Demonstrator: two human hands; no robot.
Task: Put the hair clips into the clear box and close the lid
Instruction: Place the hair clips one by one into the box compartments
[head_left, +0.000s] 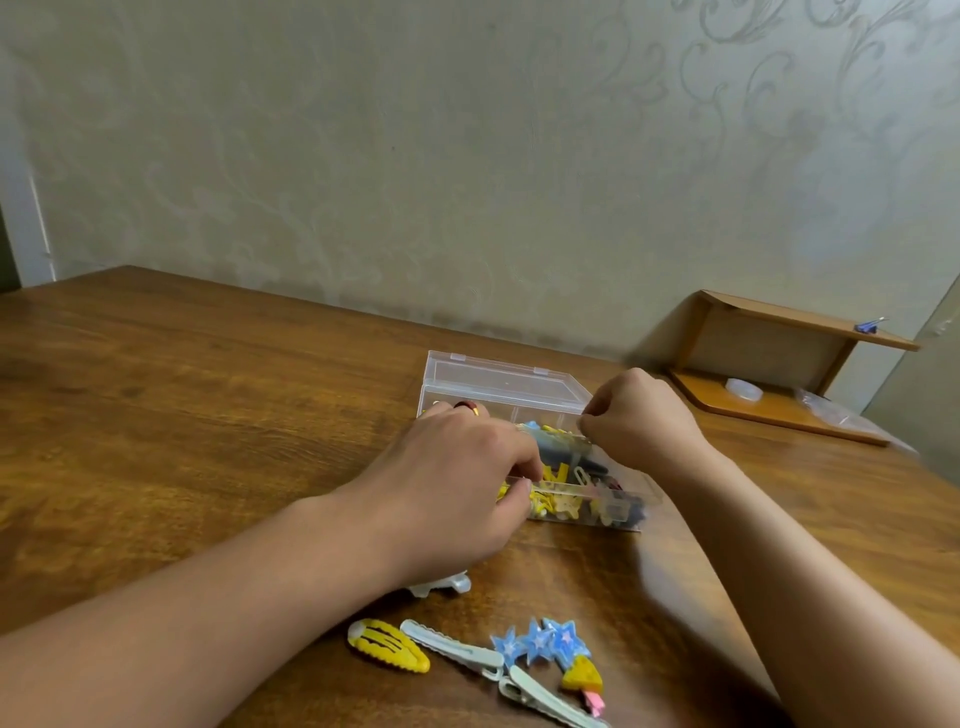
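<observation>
The clear box (597, 512) stands on the wooden table with its lid (498, 384) open and tilted back. Several yellow, blue and dark hair clips lie inside it. My left hand (457, 467) is over the box's left side, fingers curled down into it and thumb on the front rim; what they pinch is hidden. My right hand (639, 421) hovers over the right rear corner with fingers closed and nothing visible in them. In front lie a yellow snap clip (387, 646), a pale blue clip (452, 644), a blue star clip (540, 639), another pale clip (545, 699) and a yellow cheese-shaped clip (584, 675).
A white clip (441, 586) peeks out under my left wrist. At the back right stands a small wooden shelf (779, 364) with a tape roll (744, 389), a plastic bag (836, 413) and a purple clip (866, 326) on top. A patterned wall runs behind the table (182, 389).
</observation>
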